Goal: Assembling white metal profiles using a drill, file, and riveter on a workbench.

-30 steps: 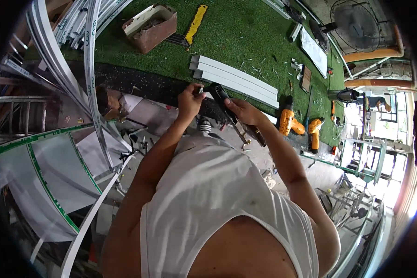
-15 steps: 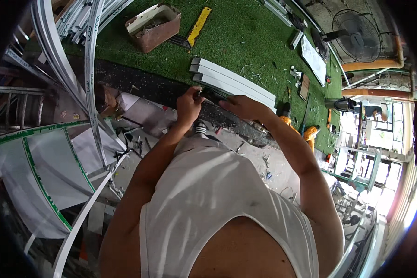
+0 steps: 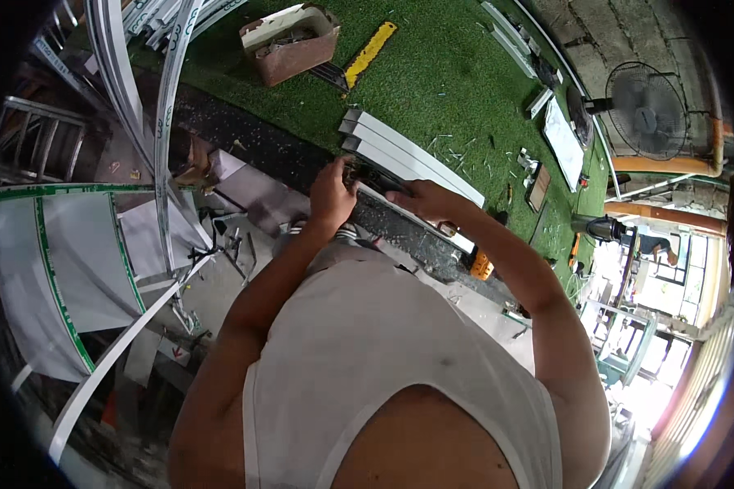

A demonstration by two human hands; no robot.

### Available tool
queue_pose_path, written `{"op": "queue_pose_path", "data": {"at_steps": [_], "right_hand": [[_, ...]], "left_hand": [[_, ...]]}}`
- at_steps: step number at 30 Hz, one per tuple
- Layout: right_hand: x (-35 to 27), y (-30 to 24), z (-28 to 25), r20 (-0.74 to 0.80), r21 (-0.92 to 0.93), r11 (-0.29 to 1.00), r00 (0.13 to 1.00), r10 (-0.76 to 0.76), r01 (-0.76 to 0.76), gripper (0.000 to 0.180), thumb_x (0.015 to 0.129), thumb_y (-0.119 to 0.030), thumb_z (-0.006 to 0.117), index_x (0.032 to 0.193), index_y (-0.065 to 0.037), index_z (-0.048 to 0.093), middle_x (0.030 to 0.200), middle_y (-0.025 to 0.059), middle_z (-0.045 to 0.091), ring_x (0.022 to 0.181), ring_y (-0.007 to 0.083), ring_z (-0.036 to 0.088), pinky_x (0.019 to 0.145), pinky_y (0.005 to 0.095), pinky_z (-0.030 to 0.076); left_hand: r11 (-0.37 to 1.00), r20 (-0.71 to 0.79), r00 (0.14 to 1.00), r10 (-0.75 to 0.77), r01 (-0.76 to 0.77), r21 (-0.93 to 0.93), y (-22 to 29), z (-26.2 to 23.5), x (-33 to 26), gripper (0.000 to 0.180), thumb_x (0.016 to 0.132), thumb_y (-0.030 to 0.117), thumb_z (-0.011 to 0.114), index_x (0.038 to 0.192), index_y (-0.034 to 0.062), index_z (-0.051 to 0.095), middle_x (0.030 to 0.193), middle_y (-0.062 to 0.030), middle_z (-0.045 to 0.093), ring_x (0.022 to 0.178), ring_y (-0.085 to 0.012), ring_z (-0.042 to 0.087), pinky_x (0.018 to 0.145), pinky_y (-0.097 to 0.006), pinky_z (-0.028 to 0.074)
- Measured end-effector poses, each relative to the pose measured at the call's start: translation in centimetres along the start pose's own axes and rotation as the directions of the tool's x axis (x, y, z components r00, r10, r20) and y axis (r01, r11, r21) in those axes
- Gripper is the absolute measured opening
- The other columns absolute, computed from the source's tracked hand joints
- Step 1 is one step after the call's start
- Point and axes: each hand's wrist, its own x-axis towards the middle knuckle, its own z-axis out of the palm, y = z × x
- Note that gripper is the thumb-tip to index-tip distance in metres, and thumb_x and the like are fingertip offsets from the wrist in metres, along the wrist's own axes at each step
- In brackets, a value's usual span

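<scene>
At the near edge of the green-covered work surface, both my hands are close together. My left hand [image 3: 333,196] is closed, its fingertips around one end of a dark, narrow object [image 3: 375,175] whose kind I cannot make out. My right hand [image 3: 429,200] is closed with thumb and fingers at the other end of it. Just beyond the hands lie several white metal profiles [image 3: 416,155] side by side. Nearer me, a white strip [image 3: 458,238] runs along the dark edge, partly hidden by my right hand.
A worn box [image 3: 298,61] of small pieces and a yellow-and-black tool [image 3: 371,53] lie beyond. An orange power tool [image 3: 482,265] is by my right forearm. Long profiles [image 3: 165,122] lean at left near white panels [image 3: 81,253]. A fan [image 3: 646,110] and another person [image 3: 656,244] are at right.
The view has shifted slightly. My hands stay together at the dark object. A white strip now shows along the near edge, and the orange power tool appears closer to that edge.
</scene>
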Motion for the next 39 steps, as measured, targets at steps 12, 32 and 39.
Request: {"op": "queue_pose_path", "data": {"at_steps": [12, 32, 39], "right_hand": [[1.1, 1.0, 2.3, -0.136, -0.289, 0.956, 0.986, -0.096, 0.053, 0.053, 0.084, -0.052, 0.059, 0.095, -0.001, 0.059, 0.076, 0.0140, 0.064, 0.068, 0.0312, 0.062, 0.062, 0.0408, 0.048], [1.4, 4.4, 0.6, -0.225, -0.394, 0.787, 0.780, -0.584, 0.475, 0.047, 0.090, -0.046, 0.054, 0.100, -0.001, 0.057, 0.070, 0.0112, 0.062, 0.058, 0.0283, 0.056, 0.059, 0.0375, 0.047], [0.7, -0.2, -2.3, 0.150, -0.143, 0.986, 0.983, 0.108, -0.087, 0.055, 0.082, -0.056, 0.062, 0.085, -0.001, 0.061, 0.061, 0.0069, 0.057, 0.052, 0.0231, 0.049, 0.057, 0.0364, 0.043]], "left_hand": [[0.994, -0.059, 0.997, -0.040, 0.034, -0.099, -0.3, 0.7, -0.3, 0.046, 0.070, -0.003, 0.060, 0.113, 0.0105, 0.053, 0.083, -0.0100, 0.059, 0.072, -0.0294, 0.057, 0.065, -0.040, 0.045], [0.994, 0.032, 0.999, -0.043, 0.047, -0.103, -0.2, 0.6, -0.5, 0.050, 0.069, 0.001, 0.064, 0.116, 0.0133, 0.051, 0.088, -0.0102, 0.058, 0.076, -0.0315, 0.057, 0.068, -0.041, 0.046], [0.991, -0.012, 0.999, -0.034, 0.032, -0.126, -0.6, 1.0, -0.2, 0.047, 0.070, 0.002, 0.065, 0.114, 0.0122, 0.052, 0.087, -0.0100, 0.058, 0.076, -0.0306, 0.058, 0.069, -0.041, 0.045]]}}
